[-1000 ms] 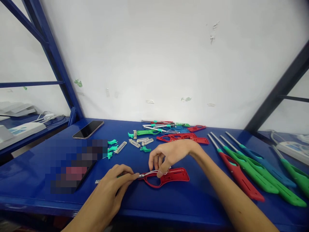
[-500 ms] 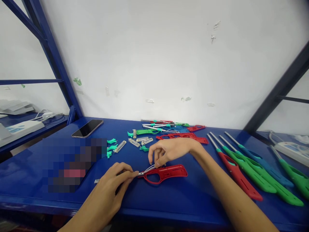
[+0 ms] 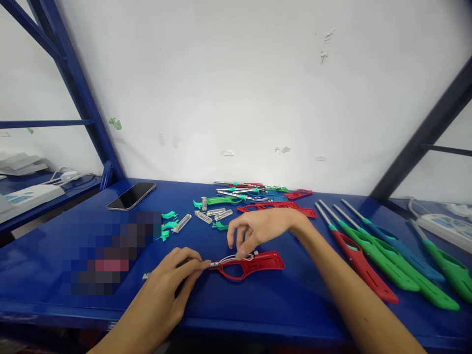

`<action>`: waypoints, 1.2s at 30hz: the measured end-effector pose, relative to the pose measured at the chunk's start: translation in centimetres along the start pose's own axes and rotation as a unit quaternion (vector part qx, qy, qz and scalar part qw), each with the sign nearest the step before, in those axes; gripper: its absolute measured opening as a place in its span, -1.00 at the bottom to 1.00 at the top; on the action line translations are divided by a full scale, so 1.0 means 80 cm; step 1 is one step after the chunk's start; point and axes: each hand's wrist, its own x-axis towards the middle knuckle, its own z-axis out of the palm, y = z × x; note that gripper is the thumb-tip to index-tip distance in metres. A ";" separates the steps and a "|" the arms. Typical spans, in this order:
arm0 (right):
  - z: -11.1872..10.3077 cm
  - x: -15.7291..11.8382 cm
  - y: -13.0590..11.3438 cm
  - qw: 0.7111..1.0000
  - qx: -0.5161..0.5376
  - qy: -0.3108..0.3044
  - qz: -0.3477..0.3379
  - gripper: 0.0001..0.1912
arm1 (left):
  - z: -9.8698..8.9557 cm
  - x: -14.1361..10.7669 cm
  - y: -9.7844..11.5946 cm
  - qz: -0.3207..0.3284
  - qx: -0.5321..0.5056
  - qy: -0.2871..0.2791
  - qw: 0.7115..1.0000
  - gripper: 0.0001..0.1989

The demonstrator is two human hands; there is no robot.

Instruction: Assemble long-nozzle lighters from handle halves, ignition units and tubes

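The left grip (image 3: 175, 268) hides most of the rod (image 3: 214, 264).

phone (image 3: 132, 196) lying flat | power strip (image 3: 35, 195) beyond blue post (image 3: 84, 98), left | marked white wall (image 3: 236, 88) behind

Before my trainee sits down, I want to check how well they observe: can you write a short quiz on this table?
1. What do the fingers of the right hand touch?
A) a clear tube
B) the white wires
C) a green trigger

2. True or false: the left hand rests on the phone.

3. Fill in: in the row on the right, the leftmost lighter has a ____ handle.

Key:
1. B
2. False; its fingers are at the metal rod, by the narrow end of the red shell.
3. red
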 end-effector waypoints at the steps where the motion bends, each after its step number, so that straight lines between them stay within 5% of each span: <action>1: -0.001 -0.002 0.001 1.000 -0.004 -0.005 0.012 -0.49 | 0.000 0.001 0.000 -0.001 0.000 0.000 1.000 -0.74; 9: -0.007 -0.013 0.005 0.997 -0.013 -0.015 0.070 -0.45 | -0.003 0.001 0.005 0.005 0.003 -0.001 1.000 -0.72; 24: -0.007 -0.029 0.020 0.999 0.018 0.031 0.022 -0.72 | -0.002 0.002 0.003 0.015 0.005 0.005 1.000 -0.72; 32: -0.001 -0.044 0.013 0.997 0.019 0.080 -0.007 -0.70 | -0.004 0.004 0.005 0.018 0.019 0.016 1.000 -0.75; 36: 0.002 -0.042 0.016 0.998 0.028 0.053 -0.012 -0.65 | -0.004 0.003 0.004 0.022 0.023 0.018 0.999 -0.75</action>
